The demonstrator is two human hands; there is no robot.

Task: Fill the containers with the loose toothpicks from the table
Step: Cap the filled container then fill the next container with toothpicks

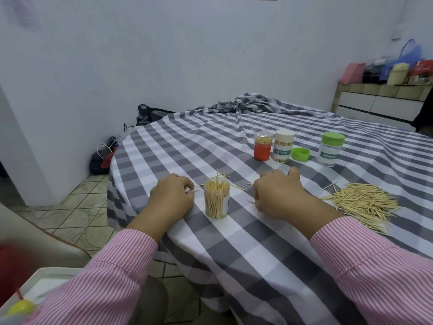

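A clear open container [216, 200] packed with upright toothpicks stands on the checked tablecloth between my hands. My left hand [172, 199] rests just left of it, fingers curled and pinching a toothpick whose tip pokes out toward the container. My right hand [277, 195] lies to the right, fingers curled down onto the cloth over loose toothpicks; a few stick out at its left side. A big heap of loose toothpicks [362, 205] lies further right. Behind stand an orange container [263, 149], a white-capped "TOOTHPICK" container [283, 148], a loose green lid [300, 154] and a green-lidded container [330, 152].
The table's grey-and-white checked cloth [234, 242] drops off at the left edge onto a tiled floor [77, 207]. Bags [103, 158] sit on the floor by the wall. A white tray corner [42, 282] is at the lower left.
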